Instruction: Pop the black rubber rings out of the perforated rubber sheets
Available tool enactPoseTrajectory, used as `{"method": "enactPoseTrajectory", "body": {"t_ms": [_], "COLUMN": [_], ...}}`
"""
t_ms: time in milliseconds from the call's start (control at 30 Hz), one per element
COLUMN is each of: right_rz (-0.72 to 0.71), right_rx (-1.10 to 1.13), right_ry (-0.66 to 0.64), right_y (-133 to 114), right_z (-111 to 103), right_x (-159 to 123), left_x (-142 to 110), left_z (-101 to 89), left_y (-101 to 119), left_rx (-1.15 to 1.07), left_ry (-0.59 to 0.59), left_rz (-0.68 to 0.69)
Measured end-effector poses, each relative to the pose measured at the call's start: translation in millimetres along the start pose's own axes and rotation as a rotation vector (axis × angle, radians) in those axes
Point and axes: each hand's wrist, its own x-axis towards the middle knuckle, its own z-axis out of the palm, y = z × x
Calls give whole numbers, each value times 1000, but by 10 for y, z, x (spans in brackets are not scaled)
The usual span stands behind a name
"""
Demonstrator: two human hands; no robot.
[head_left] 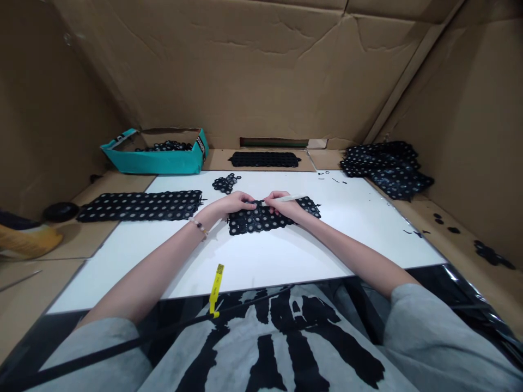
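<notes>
A black sheet with rows of round pale dots (255, 222) lies on the white board in front of me. My left hand (237, 202) is closed at its upper left edge, thumb and fingertips gripping the sheet. My right hand (281, 206) pinches a slim white pen-like tool (292, 197), its tip down near the sheet's upper edge, close to my left fingertips. What the tip is made of is too small to tell. Behind my left hand lies a small cluster of black rings (224, 184).
A longer dotted black sheet (141, 207) lies left. A teal box (157, 162) holds black ring pieces. Another black sheet (265, 159) lies at the back, and a pile of dotted sheets (388, 163) back right. Black scraps (453, 230) lie right. Cardboard walls (245, 71) surround the white board (253, 267).
</notes>
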Motion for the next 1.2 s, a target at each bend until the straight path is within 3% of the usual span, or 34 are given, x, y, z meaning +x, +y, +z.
{"method": "enactPoseTrajectory", "body": {"t_ms": [233,433,600,733,867,1000,1200], "right_rz": [-194,-211,-87,53,29,-10,-42], "right_rx": [-278,-332,-292,-123,31,-78,-127], "right_ry": [73,78,52,-1,-49,-32,-7], "right_y": [-124,-143,-138,-130,-135,-109,-88], "right_z": [58,75,-118,-208,-109,-12,-30], "right_x": [-142,-129,-88,-26,-17,-37,-69], "left_x": [-16,-31,-25,30,61,54,37], "left_z": [1,-79,-77,-35,-16,-23,25], "left_y": [19,71,95,9,-41,-25,-32], "left_rx": [-84,22,212,271,241,223,74], "left_ry": [-22,-130,5,86,70,34,37], "left_rz": [-17,10,138,181,201,187,102]}}
